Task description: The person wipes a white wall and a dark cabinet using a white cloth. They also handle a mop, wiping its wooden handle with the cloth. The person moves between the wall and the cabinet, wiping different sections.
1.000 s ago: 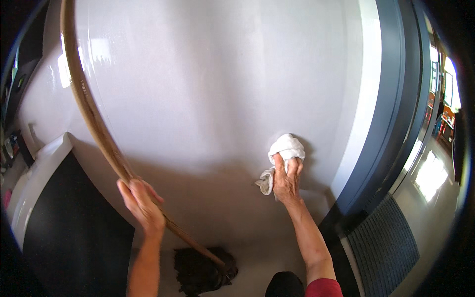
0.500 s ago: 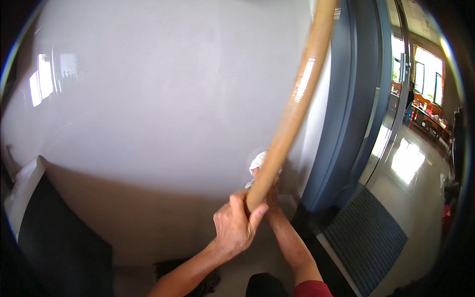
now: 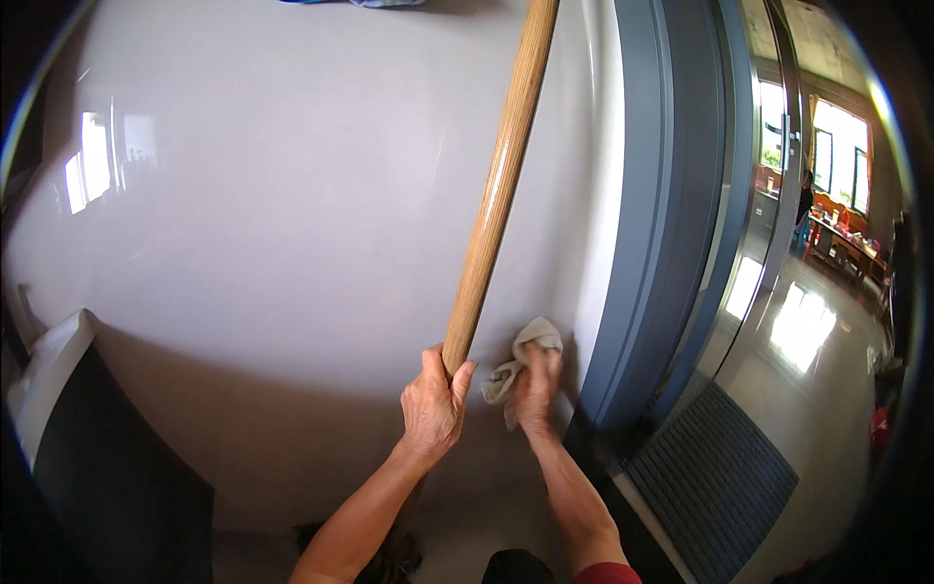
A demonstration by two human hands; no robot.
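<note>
Left hand (image 3: pixel 433 409): fingers around wooden pole (image 3: pixel 494 200)
Right hand (image 3: pixel 536 394): fingers holding cloth (image 3: pixel 543 332) against wall (image 3: pixel 282 204), left hand's two o'clock
Pole shift: no longer crosses cloth, likely freeing its path

no lettering, label or sign can be read.

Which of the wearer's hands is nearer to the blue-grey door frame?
Right. The right hand, holding the white cloth at the wall, is just left of the door frame; the left hand, gripping the wooden pole, is farther left.
</note>
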